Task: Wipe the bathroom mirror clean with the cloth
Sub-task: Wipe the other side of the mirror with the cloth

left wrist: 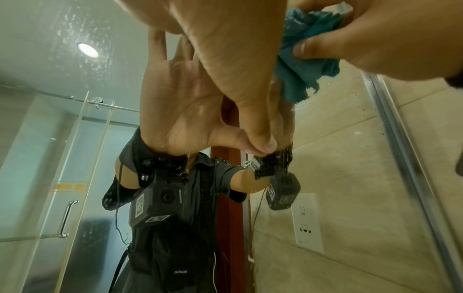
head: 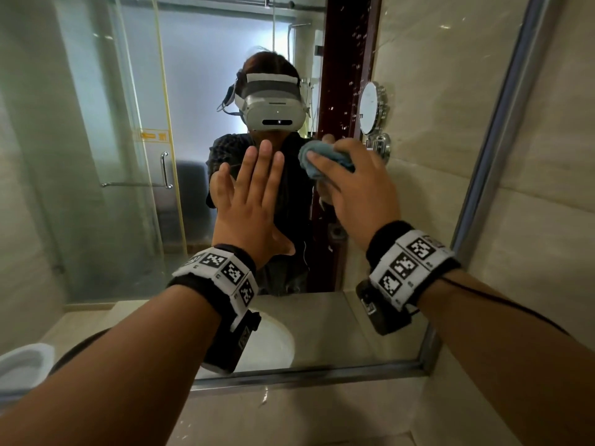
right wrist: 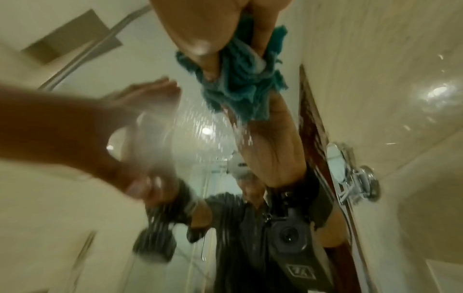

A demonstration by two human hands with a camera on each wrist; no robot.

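Right hand (head: pixel 357 185) bunched around a blue cloth (head: pixel 325 159), fingers and thumb curled into the wad and pressing it against the mirror (head: pixel 96 156); thumb clamped on the fabric in the left wrist view, loose ragged corner dangling below the grip. Left hand (head: pixel 254 194) spread flat just beside it, fingers straight and together, thumb out, palm apparently laid on the glass and meeting its own reflection at the thumb tip. Beyond the cloth, up and to the right: a scatter of droplets (head: pixel 354 75) on the glass, not yet wiped. Further right, past the right hand: a round chrome magnifying mirror (head: pixel 368 107), seen only as a reflection. Below both wrists: the metal mirror frame (head: pixel 306 376) and a pale tiled ledge. Risks from here, as a judgement only: fresh palm and finger smears wherever the bare left hand rests, undoing wiped glass; streaks rather than a clean pass, with so small a wadded face in contact and the wet apparently pushed around; droplets near the right edge missed if strokes stop short of the frame; dangling corner dragging water in a trail behind the stroke; hard leaning on the flat left palm loading the pane.
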